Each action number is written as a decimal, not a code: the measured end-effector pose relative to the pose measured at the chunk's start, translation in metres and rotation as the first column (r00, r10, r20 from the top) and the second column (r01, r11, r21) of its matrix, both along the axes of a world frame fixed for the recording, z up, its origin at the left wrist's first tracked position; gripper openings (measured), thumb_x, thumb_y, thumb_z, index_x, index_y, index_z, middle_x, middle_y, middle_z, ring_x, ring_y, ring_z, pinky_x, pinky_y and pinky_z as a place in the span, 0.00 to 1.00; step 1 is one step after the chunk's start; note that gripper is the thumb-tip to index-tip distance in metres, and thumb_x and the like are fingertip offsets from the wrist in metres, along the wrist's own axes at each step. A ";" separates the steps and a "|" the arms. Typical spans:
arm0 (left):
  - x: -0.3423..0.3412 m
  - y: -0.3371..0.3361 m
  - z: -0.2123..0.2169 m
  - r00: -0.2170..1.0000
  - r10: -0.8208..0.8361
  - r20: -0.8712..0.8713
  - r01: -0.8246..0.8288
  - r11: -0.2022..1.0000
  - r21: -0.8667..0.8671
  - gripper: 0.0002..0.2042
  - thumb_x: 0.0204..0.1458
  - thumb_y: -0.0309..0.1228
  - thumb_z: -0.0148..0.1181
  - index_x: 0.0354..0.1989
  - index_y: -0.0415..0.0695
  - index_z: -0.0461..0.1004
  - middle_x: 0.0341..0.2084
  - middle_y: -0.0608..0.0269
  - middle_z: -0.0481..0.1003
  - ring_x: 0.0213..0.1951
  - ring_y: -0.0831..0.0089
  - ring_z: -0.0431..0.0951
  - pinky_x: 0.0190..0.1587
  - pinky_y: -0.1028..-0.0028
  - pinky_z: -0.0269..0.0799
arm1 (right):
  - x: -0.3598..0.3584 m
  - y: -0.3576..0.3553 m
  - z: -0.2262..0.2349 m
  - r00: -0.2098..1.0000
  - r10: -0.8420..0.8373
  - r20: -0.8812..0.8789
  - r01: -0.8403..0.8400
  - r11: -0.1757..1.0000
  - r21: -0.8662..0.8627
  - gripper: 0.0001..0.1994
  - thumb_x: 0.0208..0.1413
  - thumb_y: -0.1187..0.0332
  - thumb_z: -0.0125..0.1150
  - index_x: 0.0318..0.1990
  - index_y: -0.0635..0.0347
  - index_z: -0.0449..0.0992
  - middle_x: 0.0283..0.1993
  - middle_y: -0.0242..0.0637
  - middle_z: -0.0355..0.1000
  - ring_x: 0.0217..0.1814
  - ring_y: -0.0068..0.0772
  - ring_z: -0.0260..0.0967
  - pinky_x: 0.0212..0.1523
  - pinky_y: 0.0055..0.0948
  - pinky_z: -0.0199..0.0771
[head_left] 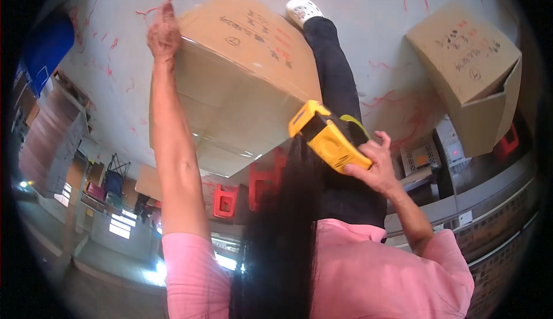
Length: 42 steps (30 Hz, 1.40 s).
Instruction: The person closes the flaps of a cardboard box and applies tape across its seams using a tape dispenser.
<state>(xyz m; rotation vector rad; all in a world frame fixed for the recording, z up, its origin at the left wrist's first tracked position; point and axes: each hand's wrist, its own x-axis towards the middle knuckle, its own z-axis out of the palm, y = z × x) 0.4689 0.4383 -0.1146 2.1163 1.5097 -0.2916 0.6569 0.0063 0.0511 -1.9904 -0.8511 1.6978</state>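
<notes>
A large brown cardboard box (pixel 247 42) with dark and red markings on its top stands in front of me, its flaps closed and glossy strips along its edges. My left hand (pixel 164 35), arm stretched out, is at the box's far left edge. Its fingers point away from me, with nothing visible in them. In my right hand (pixel 377 166) is a yellow and black tape dispenser (pixel 331 137), gripped by its near end. The dispenser's far end is close to the box's near right corner. Dark hair blurs part of the view below it.
Another cardboard box (pixel 469 60) with a raised flap stands at the right. Red plastic stools (pixel 224 201) are by the near side of the box. Red string scraps (pixel 397 97) litter the floor. My leg ends in a white clog (pixel 303 11) just beyond the box.
</notes>
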 end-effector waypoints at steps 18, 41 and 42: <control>-0.026 0.027 -0.025 0.961 -0.275 -0.018 0.269 0.918 0.291 0.23 0.60 0.46 0.29 0.56 0.50 0.64 0.51 0.57 0.69 0.52 0.61 0.69 0.54 0.70 0.61 | -0.017 -0.170 -0.046 0.980 -0.191 -0.055 0.190 0.981 -0.030 0.21 0.40 0.50 0.62 0.27 0.62 0.74 0.21 0.36 0.64 0.31 0.33 0.64 0.60 0.44 0.43; -0.006 0.010 -0.004 0.995 -0.075 -0.064 0.088 0.967 0.239 0.35 0.54 0.62 0.23 0.50 0.50 0.71 0.47 0.51 0.72 0.52 0.58 0.68 0.56 0.66 0.56 | -0.082 -0.045 -0.172 0.786 -0.139 0.603 0.072 0.988 0.133 0.19 0.43 0.51 0.58 0.19 0.59 0.70 0.18 0.39 0.65 0.25 0.39 0.65 0.38 0.38 0.59; -0.009 0.008 -0.004 0.995 -0.069 -0.071 0.085 0.966 0.243 0.35 0.54 0.62 0.23 0.50 0.50 0.71 0.47 0.51 0.72 0.52 0.58 0.68 0.56 0.66 0.56 | -0.090 -0.033 -0.179 0.777 -0.141 0.613 0.119 0.990 0.077 0.18 0.43 0.51 0.58 0.20 0.60 0.71 0.18 0.41 0.66 0.24 0.40 0.66 0.36 0.37 0.60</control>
